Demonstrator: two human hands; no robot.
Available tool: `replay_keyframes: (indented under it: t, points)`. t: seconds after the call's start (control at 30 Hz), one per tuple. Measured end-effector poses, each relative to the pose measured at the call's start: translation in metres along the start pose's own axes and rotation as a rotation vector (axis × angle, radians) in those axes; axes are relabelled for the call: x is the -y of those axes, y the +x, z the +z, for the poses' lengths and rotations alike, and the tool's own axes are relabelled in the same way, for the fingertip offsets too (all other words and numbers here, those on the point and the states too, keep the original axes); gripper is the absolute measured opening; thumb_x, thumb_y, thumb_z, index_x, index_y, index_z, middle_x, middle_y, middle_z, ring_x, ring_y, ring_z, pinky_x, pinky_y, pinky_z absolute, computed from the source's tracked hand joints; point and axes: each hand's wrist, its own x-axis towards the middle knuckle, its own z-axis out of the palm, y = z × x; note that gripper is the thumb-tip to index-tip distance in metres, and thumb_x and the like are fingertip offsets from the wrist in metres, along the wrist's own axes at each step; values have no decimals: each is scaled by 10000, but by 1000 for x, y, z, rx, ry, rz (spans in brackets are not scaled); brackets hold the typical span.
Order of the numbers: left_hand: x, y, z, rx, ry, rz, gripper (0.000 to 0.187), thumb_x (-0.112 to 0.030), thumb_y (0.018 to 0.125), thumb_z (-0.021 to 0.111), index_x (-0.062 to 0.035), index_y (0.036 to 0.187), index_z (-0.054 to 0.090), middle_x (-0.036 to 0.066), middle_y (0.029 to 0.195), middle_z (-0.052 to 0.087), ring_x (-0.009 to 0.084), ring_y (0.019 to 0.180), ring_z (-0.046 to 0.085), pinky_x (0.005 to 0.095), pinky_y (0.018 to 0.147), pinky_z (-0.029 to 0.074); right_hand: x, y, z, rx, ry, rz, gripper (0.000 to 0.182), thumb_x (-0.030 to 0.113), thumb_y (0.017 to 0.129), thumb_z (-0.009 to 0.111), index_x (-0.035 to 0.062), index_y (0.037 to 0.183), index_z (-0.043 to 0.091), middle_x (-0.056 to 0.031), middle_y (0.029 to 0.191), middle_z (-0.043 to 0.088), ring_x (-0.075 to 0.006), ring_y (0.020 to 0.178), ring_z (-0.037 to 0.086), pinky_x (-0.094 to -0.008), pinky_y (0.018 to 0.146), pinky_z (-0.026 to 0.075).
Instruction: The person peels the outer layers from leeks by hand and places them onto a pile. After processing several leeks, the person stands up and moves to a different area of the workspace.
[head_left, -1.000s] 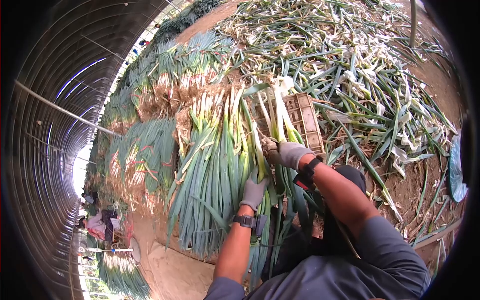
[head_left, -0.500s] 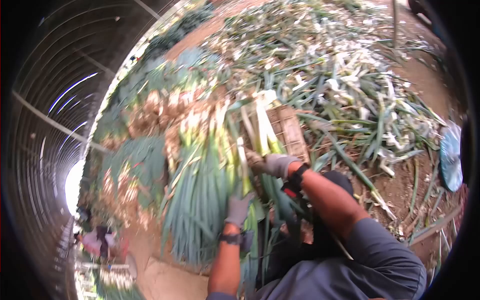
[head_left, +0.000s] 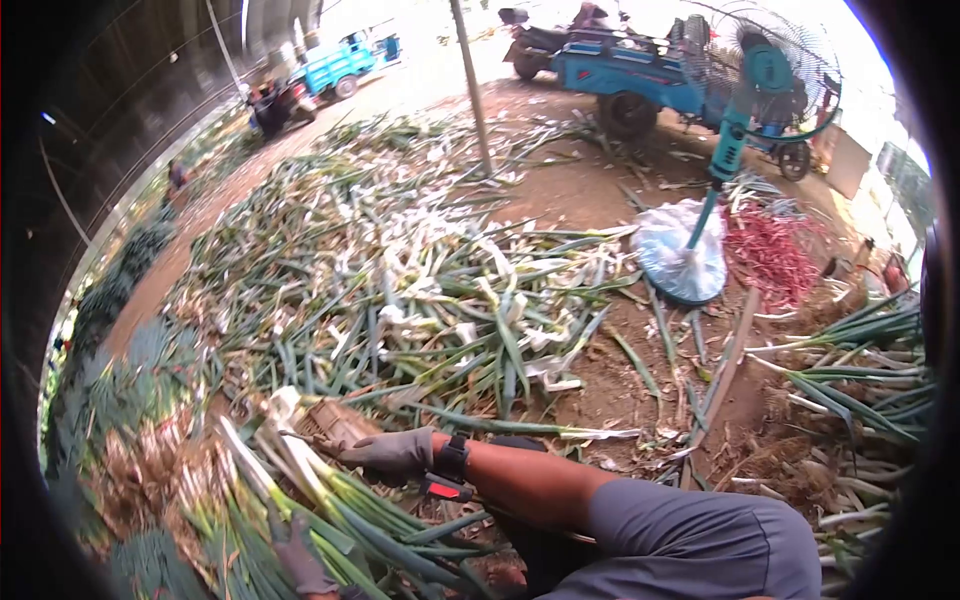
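Observation:
My left hand (head_left: 298,560), in a grey glove, is low in the view among long green onions, its fingers closed about one green onion (head_left: 246,460) whose white end points up and left. My right hand (head_left: 392,455), gloved and with a black band at the wrist, is closed just above several thick white stalks (head_left: 300,460). A thin dark piece sticks out leftward from its fingers; its kind is too small to make out. Under the stalks and beside the right hand is a brown woven crate (head_left: 338,424).
Stripped leaves (head_left: 430,290) cover the ground ahead. To the right stand a fan (head_left: 765,75), a plastic-wrapped base (head_left: 685,255) and a pile of red strips (head_left: 770,255). More green onions (head_left: 860,370) lie at far right. A pole (head_left: 470,85) and blue cart (head_left: 630,75) are behind.
My view has swung to the right and up, bringing the fan and carts into sight. Both hands now appear lower and further left, still by the stalks.

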Motion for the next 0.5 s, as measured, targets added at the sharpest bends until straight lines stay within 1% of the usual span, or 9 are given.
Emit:
replay_keyframes:
  t: [0.03, 0.13, 0.17, 0.2, 0.3, 0.33, 0.4, 0.47, 0.5]
  points:
    - [-3, 6, 12, 5, -167, 24, 579, 23, 954, 591, -16, 1517, 460, 74, 1339, 598, 171, 1071, 591, 291, 962, 480, 6, -15, -4, -11, 63, -7, 488, 564, 1007, 518, 88, 918, 582, 6, 684, 498, -107, 504, 431, -291, 443, 344]
    - [-27, 21, 49, -18, 32, 75, 595, 38, 955, 580, -19, 1531, 441, 68, 1395, 573, 174, 1138, 570, 295, 997, 459, 5, -30, -25, -7, 256, 28, 483, 588, 994, 538, 116, 1077, 601, -12, 679, 499, -124, 503, 431, -314, 447, 353]
    - [-34, 26, 55, 52, -2, 56, 621, 37, 972, 582, -23, 1558, 385, 90, 1505, 487, 191, 1284, 512, 292, 1044, 435, 3, -37, -29, -29, 224, 27, 506, 592, 986, 527, 116, 1141, 597, -9, 691, 484, -129, 506, 414, -316, 449, 335]
    - [-24, 39, 56, 110, -84, 161, 603, 38, 981, 575, -16, 1553, 390, 82, 1506, 482, 189, 1277, 511, 287, 1030, 437, 2, -43, -34, -47, 192, 25, 538, 596, 977, 516, 115, 1205, 592, -7, 703, 469, -133, 509, 397, -317, 452, 316]
    - [-1, 76, 59, 70, -154, 82, 646, 72, 934, 582, -20, 1546, 398, 124, 1472, 529, 213, 1200, 570, 311, 1017, 450, -7, -60, -46, -107, 173, -126, 433, 575, 1005, 512, 148, 952, 570, 14, 665, 462, -117, 488, 405, -292, 443, 331]
    - [25, 88, 54, 56, 58, 204, 624, 56, 928, 599, -11, 1523, 423, 125, 1415, 572, 213, 1143, 596, 318, 987, 470, -10, -67, -51, -121, 186, -194, 418, 566, 1016, 521, 167, 908, 578, 35, 647, 463, -99, 475, 415, -270, 434, 333]
    - [64, 103, 45, 5, 486, 449, 582, 25, 916, 632, 9, 1475, 473, 128, 1301, 657, 212, 1030, 648, 332, 928, 510, -2, -95, -56, -133, 414, -106, 393, 557, 1028, 502, 169, 1002, 561, 57, 632, 425, -96, 459, 384, -270, 426, 314]
    - [42, 76, 43, 169, 833, -148, 618, -73, 871, 660, 4, 1461, 492, 242, 1394, 593, 326, 1201, 608, 398, 1058, 447, 3, -127, -65, -139, 555, -175, 425, 577, 1027, 489, 162, 1105, 535, 54, 652, 462, -104, 452, 418, -270, 421, 323]
    - [66, 80, 32, 228, 893, -112, 625, -87, 857, 699, 12, 1441, 501, 211, 1292, 646, 296, 1100, 644, 372, 1001, 483, 10, -152, -64, -218, 583, -205, 434, 580, 1024, 492, 163, 1137, 529, 48, 665, 493, -109, 472, 463, -262, 431, 363]
